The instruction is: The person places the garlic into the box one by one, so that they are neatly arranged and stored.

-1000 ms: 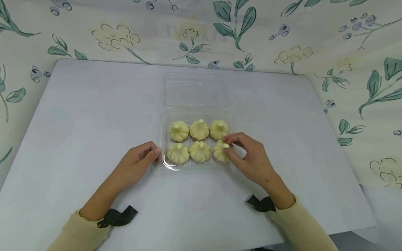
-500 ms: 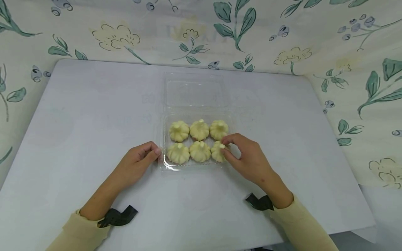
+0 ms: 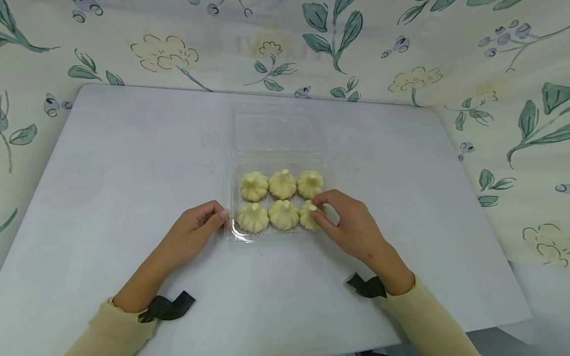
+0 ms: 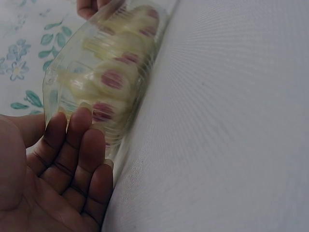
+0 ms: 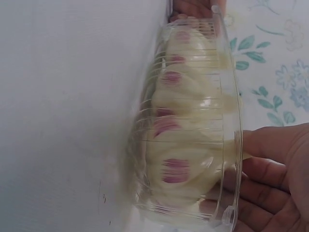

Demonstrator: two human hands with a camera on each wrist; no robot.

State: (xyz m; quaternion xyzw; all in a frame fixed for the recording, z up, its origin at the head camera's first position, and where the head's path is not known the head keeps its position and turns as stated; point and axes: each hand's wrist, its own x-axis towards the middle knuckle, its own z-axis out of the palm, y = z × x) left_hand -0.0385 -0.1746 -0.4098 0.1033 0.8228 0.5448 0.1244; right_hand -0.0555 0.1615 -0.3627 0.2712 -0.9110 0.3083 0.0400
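Observation:
A clear plastic clamshell box [image 3: 249, 239] lies with several pale yellow garlic bulbs in two rows, stems up. My left hand [image 3: 191, 235] pinches the box's left rim; in the left wrist view its fingers [image 4: 79, 128] lie against the ribbed wall. My right hand [image 3: 356, 227] reaches over the right edge, thumb and index finger pinching the stem of the front right garlic bulb [image 3: 307, 221]. That bulb sits beside the front middle garlic bulb [image 3: 283, 216]. Through the plastic, purple patches show low on the bulbs [image 5: 181, 140].
The box's clear lid [image 3: 277, 129] is folded back flat behind the bulbs on the white table [image 3: 133, 163]. A floral cloth [image 3: 213, 44] hangs around the back and sides. Black straps [image 3: 166, 307] stick out by both sleeves.
My right hand has moved slightly left with the front right garlic bulb, bringing it closer to the middle one. My left hand keeps its place on the rim.

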